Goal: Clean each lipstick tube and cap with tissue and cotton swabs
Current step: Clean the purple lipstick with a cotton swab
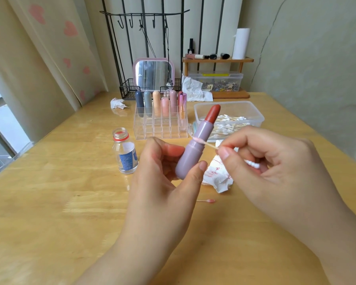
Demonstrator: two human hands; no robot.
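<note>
Wooden tabletop [49,192] fills most of the frame, pale and yellowish, with a curtain printed with pink hearts [49,38] at the upper left. At upper centre stand a clear acrylic organiser [160,128] holding capped lipsticks, a pink-framed mirror [153,74] behind it, and a clear box of cotton swabs [228,118] to its right. An uncapped small bottle [124,151] stands left of centre. A stained tissue [216,175] lies at centre, a used swab [208,201] just below it.

Left hand [164,182], palm towards the camera, has its grip curled round the lilac lipstick tube [193,151], which tilts right with its red bullet extended. Right hand [271,163] pinches a cotton swab [206,143], whose pinkish tip touches the tube's collar.
</note>
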